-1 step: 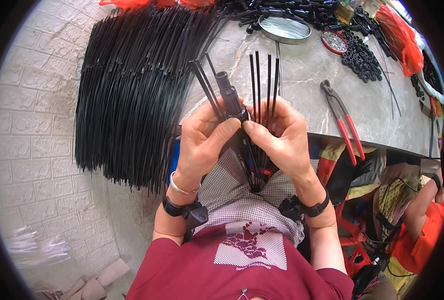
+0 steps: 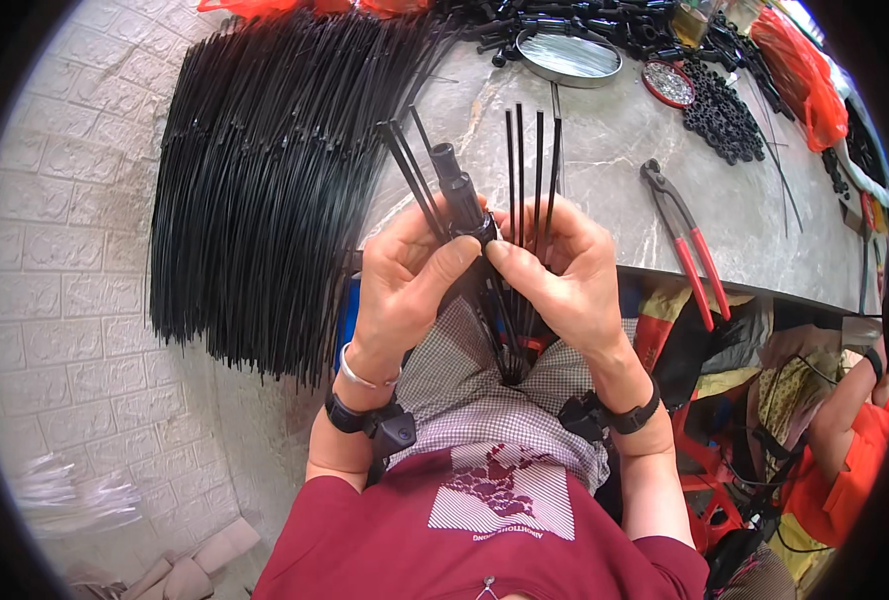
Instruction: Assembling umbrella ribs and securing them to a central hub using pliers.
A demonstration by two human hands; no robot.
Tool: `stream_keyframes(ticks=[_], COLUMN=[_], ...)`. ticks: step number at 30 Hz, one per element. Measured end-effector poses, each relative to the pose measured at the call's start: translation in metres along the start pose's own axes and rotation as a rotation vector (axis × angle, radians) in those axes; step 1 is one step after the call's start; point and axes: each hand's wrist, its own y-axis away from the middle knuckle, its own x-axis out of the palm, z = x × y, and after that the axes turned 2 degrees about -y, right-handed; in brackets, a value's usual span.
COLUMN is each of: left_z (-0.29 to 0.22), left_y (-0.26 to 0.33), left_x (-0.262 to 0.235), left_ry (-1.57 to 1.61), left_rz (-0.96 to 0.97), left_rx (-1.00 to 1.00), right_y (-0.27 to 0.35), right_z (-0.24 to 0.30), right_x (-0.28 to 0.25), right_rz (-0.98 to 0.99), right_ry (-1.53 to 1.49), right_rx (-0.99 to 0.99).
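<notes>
Both hands hold what looks like a black umbrella frame (image 2: 458, 192), its stepped tube tilted up and to the left above my lap. My left hand (image 2: 404, 278) is closed round the left side of the collar, with thin black rods (image 2: 412, 168) sticking up beside the tube. My right hand (image 2: 572, 280) pinches at the collar's right side, thumb near the left thumb, and several more rods (image 2: 538, 160) rise between its fingers. Lower down, the rods draw together over my checked trousers (image 2: 444, 365). The fingertips behind the collar are partly hidden.
A large heap of black rods (image 2: 264, 190) covers the table's left side. Red-handled pincers (image 2: 686, 240) lie at right. Farther back are a round tin (image 2: 569, 58), a red dish of small bits (image 2: 668, 84) and black rings (image 2: 722, 115). Another person's arm (image 2: 839, 410) shows at far right.
The rods at my right hand have shifted very slightly. Both hands keep their places and their hold on the frame.
</notes>
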Motion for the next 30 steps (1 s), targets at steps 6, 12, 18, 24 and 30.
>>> stream_keyframes(ticks=[6,12,18,24,30], left_z=[0.0018,0.006,0.0033,0.0017,0.0], left_y=[-0.0012,-0.0032,-0.0041,-0.0054,-0.0039], left_x=[-0.0007,-0.0039,-0.0029,0.0002,0.0028], left_ry=[0.067,0.062,0.053,0.06,0.013], left_rz=[0.027,0.06,0.083,0.091,0.08], left_rx=[0.023,0.028,0.031,0.037,0.03], right_y=[0.0019,0.0031,0.005,0.0049,0.0076], right_z=[0.0013,-0.0002,0.003,0.0074,0.0073], right_x=[-0.0006,-0.0007,-0.0003,-0.0009,-0.0001], right_rz=[-0.054,-0.066,-0.061,-0.065,-0.097], right_ry=[-0.034,0.088,0.023,-0.029,-0.037], right_rx=[-0.029,-0.129,-0.086,-0.032,-0.035])
